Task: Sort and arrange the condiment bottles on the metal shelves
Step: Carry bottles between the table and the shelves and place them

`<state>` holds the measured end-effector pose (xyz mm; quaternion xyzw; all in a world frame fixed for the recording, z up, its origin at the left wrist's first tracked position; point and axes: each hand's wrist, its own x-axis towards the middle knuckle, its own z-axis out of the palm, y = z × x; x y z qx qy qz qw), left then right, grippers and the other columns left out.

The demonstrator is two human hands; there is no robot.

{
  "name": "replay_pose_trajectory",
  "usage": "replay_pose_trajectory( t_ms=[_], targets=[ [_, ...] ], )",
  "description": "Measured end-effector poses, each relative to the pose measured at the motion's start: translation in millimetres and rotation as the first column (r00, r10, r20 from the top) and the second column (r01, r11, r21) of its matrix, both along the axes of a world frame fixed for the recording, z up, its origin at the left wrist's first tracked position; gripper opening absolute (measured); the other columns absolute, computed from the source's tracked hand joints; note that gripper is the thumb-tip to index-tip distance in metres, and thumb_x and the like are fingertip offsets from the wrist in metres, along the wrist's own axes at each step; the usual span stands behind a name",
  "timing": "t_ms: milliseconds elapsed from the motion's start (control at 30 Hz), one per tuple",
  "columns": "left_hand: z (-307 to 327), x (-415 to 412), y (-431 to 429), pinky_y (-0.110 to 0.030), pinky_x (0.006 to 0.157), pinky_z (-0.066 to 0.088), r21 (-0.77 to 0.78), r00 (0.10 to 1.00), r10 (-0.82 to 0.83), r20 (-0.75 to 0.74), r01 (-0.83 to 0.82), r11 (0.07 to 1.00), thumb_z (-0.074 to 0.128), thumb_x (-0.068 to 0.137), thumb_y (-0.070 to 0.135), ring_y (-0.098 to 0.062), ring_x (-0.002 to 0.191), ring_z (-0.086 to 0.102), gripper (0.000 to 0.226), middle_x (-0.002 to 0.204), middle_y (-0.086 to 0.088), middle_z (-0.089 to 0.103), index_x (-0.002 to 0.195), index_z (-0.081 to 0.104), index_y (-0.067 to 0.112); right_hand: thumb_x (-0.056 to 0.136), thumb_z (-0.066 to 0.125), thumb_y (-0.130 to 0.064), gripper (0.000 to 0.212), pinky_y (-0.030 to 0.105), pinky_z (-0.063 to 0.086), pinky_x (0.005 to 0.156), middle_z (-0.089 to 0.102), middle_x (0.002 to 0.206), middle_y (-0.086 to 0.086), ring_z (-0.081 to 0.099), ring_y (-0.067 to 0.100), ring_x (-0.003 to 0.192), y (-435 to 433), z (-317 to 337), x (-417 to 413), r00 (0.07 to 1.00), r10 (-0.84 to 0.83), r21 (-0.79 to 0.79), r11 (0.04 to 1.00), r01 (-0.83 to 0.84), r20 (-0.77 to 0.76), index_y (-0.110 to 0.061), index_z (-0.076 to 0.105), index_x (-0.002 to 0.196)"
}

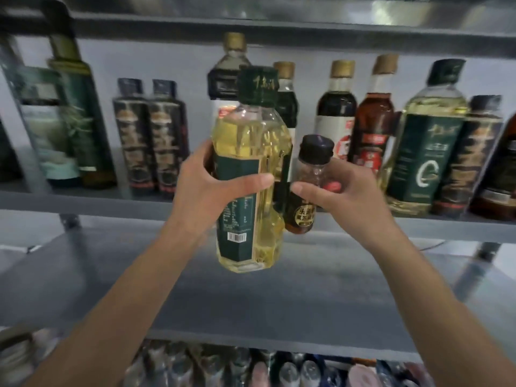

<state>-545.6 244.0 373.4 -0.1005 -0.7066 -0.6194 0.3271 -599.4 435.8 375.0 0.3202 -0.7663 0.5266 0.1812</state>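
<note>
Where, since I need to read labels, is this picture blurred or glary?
Head view: the oil bottle and small dark bottle are sharpest; the tall green bottle at left smears; the lowest bottles are out of focus; the top shelf shows glare.

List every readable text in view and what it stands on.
"头道": gold characters on the small bottle; the rest is blurred.
"C": large white mark on the shelf oil bottle.
Unreadable: cap characters, label print and barcode digits on the held oil bottle.
Unreadable: labels on the other shelf bottles, all blurred.
</note>
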Motion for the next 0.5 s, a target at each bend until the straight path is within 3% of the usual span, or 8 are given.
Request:
replay_pose_trajectory(
  t_ms=[100,233,400,500],
  targets=[
    [12,-6,-39,-0.019,0.070,0.053,0.023,0.999,0.037,-0.028,-0.037,0.999,0.083,0.043,0.040,-0.001,0.086,0.067,0.058,0.092,0.015,0.071,0.097,0.061,0.032,0.075,0.074,-0.033,0.024,0.019,0.052,0.076,0.072,0.092,-0.010,0.066,0.004,0.087,-44,9,-12,1.000,0.012,-0.043,0.999,-0.011,0.006,-0.024,0.068,0.097],
    [22,-25,-70,-0.040,0.082,0.057,0.121,0.997,0.027,-0.074,-0.018,0.992,0.085,0.049,0.036,-0.015,0.092,0.069,0.064,0.099,0.004,0.072,0.107,0.061,0.021,0.076,0.074,-0.034,0.020,0.022,0.055,0.074,0.070,0.090,-0.016,0.064,-0.004,0.083,-86,13,-30,0.999,-0.033,-0.047,0.998,0.034,0.031,-0.030,0.066,0.094],
    [32,-47,-79,-0.039,0.082,0.057,0.186,0.990,0.055,-0.133,-0.030,0.982,0.085,0.051,0.033,-0.013,0.092,0.070,0.060,0.099,0.005,0.072,0.105,0.061,0.022,0.077,0.073,-0.032,0.014,0.025,0.055,0.078,0.069,0.088,-0.018,0.064,-0.003,0.084,-102,7,-48,0.994,-0.031,-0.046,0.998,0.036,0.107,-0.037,0.063,0.086],
    [34,-57,-79,-0.039,0.083,0.057,0.208,0.988,0.056,-0.147,-0.024,0.978,0.087,0.056,0.025,-0.013,0.092,0.070,0.055,0.099,0.002,0.072,0.105,0.062,0.020,0.078,0.071,-0.033,0.015,0.021,0.052,0.075,0.069,0.091,-0.014,0.064,-0.001,0.087,-103,5,-53,0.989,-0.054,-0.006,0.998,0.056,0.136,-0.029,0.065,0.092]
  ],
)
